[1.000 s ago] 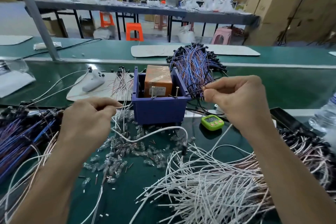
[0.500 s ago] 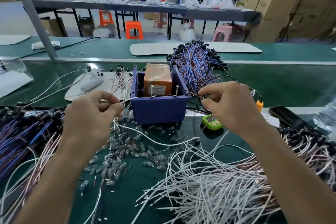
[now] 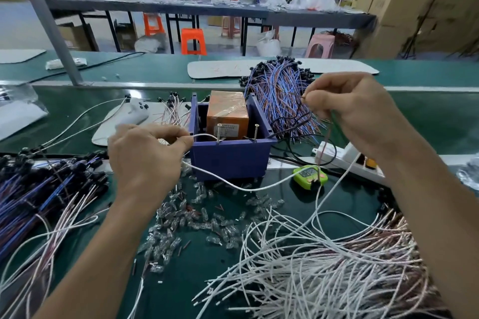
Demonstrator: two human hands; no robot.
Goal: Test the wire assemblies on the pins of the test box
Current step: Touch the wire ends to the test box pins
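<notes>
Left hand: closed in a pinch; one end of a white wire is being pressed against the left pin so that contact is being made.
Right hand: closed in a pinch; the wire's other end is being held raised, apart from the right pin, so the circuit is likely not yet being closed.
Test box: is being kept at the tabletop's far edge, pins toward the person, within both hands' reach.

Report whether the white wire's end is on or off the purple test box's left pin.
On, apparently: the left hand pinches the white wire, whose end meets the left metal pin of the purple test box.
</notes>
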